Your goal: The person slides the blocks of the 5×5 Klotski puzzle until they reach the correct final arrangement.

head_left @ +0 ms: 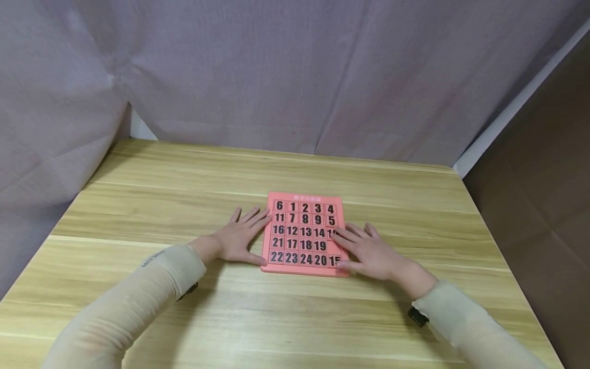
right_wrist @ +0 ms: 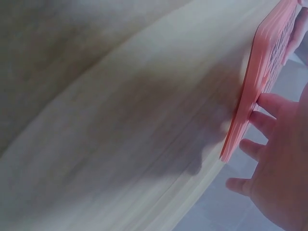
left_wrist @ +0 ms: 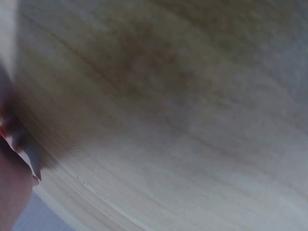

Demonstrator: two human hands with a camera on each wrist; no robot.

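Pink square plastic number-tile puzzle board [head_left: 304,234] lies on wooden table [head_left: 138,205]; left hand [head_left: 237,241], fingers straight and spread, touches its nine-o'clock edge, right hand [head_left: 371,253], fingers straight and apart, its three-o'clock tiles.

One pink number puzzle board [head_left: 304,234] lies on one wooden table [head_left: 184,195]; two hands flank the board, one each side.

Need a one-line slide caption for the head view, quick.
Two hands, left hand and right hand, flank a salmon-pink plastic sliding number puzzle on a light wooden table, right fingertips on its tiles.
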